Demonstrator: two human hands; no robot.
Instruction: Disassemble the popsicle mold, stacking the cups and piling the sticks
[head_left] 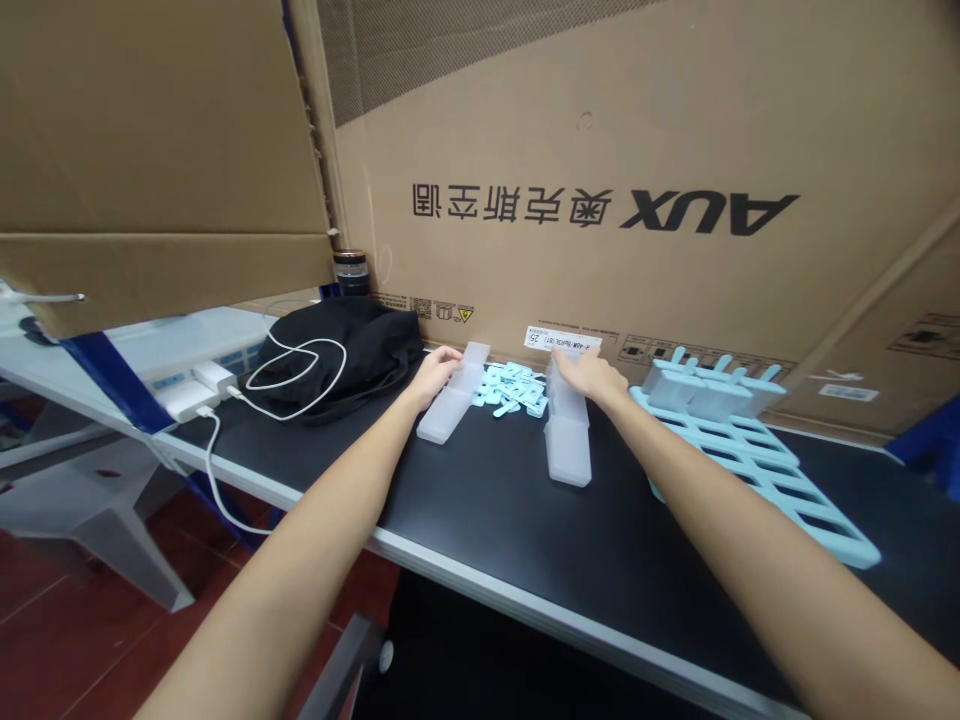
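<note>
Two translucent moulds lie on the black table [487, 520] — the right mould [568, 440] nearer. Farther back, the right hand [592, 375] rests fingers-flat on its far end; the left hand [435, 372] grips the left mould [452, 395]. Between them — pale-blue sticks [514, 390].
</note>
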